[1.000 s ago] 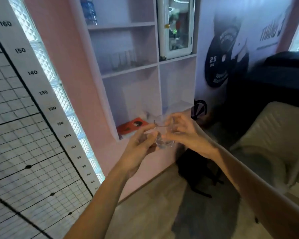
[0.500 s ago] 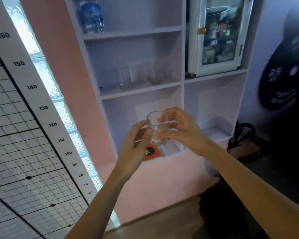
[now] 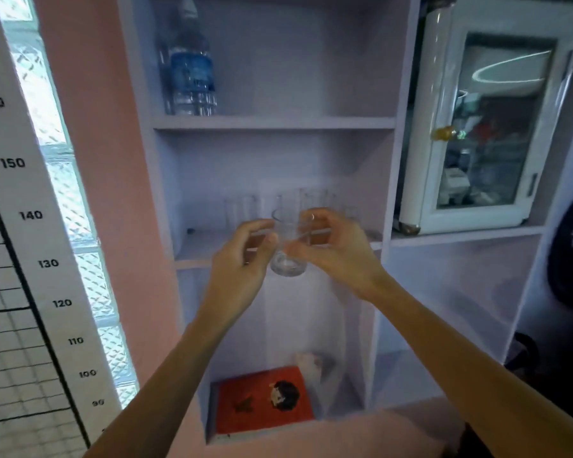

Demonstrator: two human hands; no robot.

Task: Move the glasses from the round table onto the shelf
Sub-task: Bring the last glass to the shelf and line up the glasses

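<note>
In front of the middle shelf [image 3: 192, 249], level with its front edge, a clear drinking glass [image 3: 288, 246] is being carried upright between both hands. The left hand [image 3: 242, 266] is pinching it from the left and the right hand [image 3: 331, 249] is clasping it from the right, with the fingers [image 3: 311, 217] curling around the wall near the rim, so both sets of fingers are closed on the glass. Behind the glass, further back on that shelf, several other clear glasses [image 3: 242, 209] are standing in a row, faint and hard to count. Above the shelf a water bottle [image 3: 192, 71] is standing; below it an orange book [image 3: 262, 401] is lying flat. Judging by the look, this glass is light, rigid, smooth and breakable, with a thick base, so it is likely slippery under dry skin and unforgiving of knocks against its neighbours. The safest hold seems to be around the mid-wall, thumb opposing fingers, leaving the base free for setting down.
</note>
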